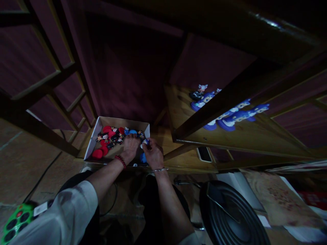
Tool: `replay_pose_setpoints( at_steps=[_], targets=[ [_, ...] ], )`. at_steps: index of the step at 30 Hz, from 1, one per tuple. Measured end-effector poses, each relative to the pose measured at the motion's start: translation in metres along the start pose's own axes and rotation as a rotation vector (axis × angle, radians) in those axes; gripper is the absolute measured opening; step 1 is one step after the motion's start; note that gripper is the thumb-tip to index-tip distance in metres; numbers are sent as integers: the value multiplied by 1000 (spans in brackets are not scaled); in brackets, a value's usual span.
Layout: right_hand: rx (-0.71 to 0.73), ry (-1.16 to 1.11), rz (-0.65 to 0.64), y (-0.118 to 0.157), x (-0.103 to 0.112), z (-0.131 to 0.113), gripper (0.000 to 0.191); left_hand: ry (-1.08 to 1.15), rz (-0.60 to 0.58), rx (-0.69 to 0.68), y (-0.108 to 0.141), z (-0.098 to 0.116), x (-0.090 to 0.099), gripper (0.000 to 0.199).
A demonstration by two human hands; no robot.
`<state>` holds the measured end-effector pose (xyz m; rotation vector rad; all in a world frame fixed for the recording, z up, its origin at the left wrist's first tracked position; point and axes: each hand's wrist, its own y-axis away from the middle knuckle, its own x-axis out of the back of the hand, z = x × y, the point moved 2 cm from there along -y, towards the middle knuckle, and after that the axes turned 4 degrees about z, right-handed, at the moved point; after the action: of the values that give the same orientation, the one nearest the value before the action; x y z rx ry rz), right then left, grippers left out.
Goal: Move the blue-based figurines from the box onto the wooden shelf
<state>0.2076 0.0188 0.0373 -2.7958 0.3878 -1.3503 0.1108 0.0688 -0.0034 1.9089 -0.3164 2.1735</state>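
1. Wooden shelf (265, 134) at right carries purple figurines (233, 119).
2. Right hand (154, 154): fingers grip a blue-and-white figurine (145, 142) at the box (90, 144), left of centre.
3. Left hand (131, 145) reaches inside; its grip is unclear.

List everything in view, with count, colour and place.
box: one, white outside, low shelf
red-based figures: several, box's left and middle
blue-based figures: a few, box's right
small figure: one, blue-white, right fingertips
blue-purple figures: at least four, raised shelf, brown
phone-like object: one, dark with white edge, low shelf
round seat: one, black, lower right
green object: one, floor, lower left
cable: black, floor, left
left hand: one, red bracelet, over box
right hand: one, silver bracelet, box's right edge
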Motion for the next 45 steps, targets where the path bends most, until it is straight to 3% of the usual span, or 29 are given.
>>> replay_pose_setpoints(
  at_steps=[12,23,30,36,45],
  targets=[
    [14,-33,72,-3,1,0,29,52,38,-29,6,-11,4,26],
    [21,-72,69,-3,2,1,30,89,136,-41,7,-15,11,29],
    [10,-87,64,-2,2,1,28,162,93,-45,5,-17,11,27],
    [16,-95,54,-3,1,1,28,169,147,-97,6,-19,12,36],
    [18,-116,1,0,-4,2,26,226,106,23,4,-24,12,27]
  ],
)
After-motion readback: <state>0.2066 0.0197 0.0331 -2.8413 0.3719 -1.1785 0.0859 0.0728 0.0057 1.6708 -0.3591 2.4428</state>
